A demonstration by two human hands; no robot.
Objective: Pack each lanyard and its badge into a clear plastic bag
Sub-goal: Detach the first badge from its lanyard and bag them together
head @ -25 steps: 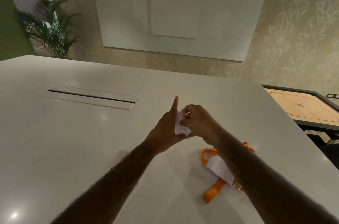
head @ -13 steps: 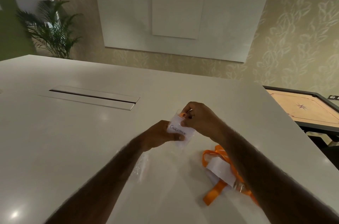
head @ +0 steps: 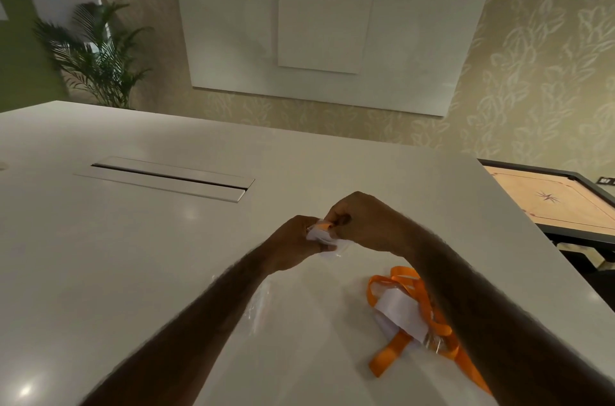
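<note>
My left hand (head: 293, 249) grips the white badge (head: 318, 237) just above the tabletop (head: 133, 256). My right hand (head: 362, 222), touching the left, pinches the bunched orange lanyard (head: 322, 225). I judge I'm tucking both into a barely visible clear plastic bag (head: 337, 250); next, push them fully inside

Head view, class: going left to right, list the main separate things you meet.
Potted plant → cable hatch → left hand gripping a badge → right hand pinching its orange lanyard → carrom board.
</note>
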